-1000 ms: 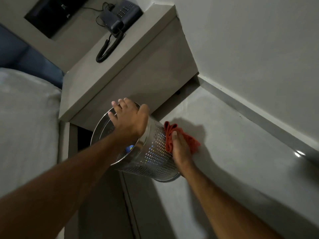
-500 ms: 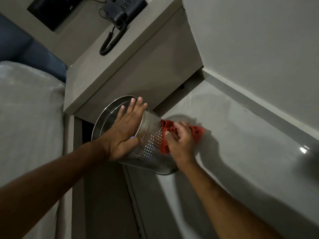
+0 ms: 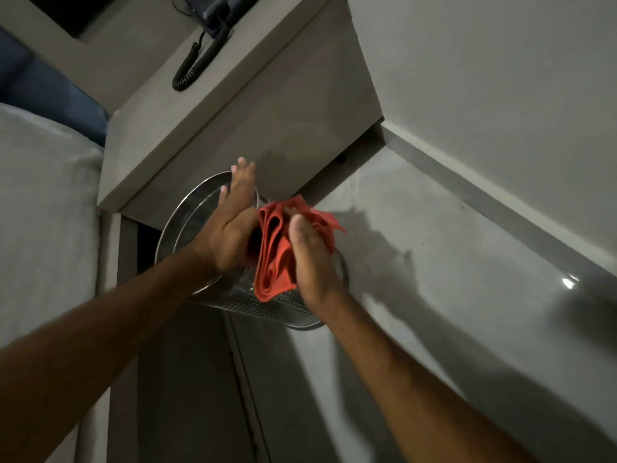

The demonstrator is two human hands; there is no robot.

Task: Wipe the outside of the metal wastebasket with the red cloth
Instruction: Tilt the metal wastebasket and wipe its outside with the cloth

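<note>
Shining faintly in dim light, the pale glossy floor [image 3: 417, 262] meets a grey skirting board [image 3: 500, 202] and wall, with a bedside cabinet [image 3: 267, 105] carrying a corded telephone [image 3: 213, 15] beside a white bed [image 3: 43, 212]. Tilted on the floor below the cabinet lies the perforated metal wastebasket [image 3: 267, 305]. Left hand [image 3: 230, 225] rests across its rim, fingers straight and spread. Right hand [image 3: 310, 259] grips the bunched red cloth [image 3: 277, 248] against the basket's outer wall, fingers curled round the folds.
</note>
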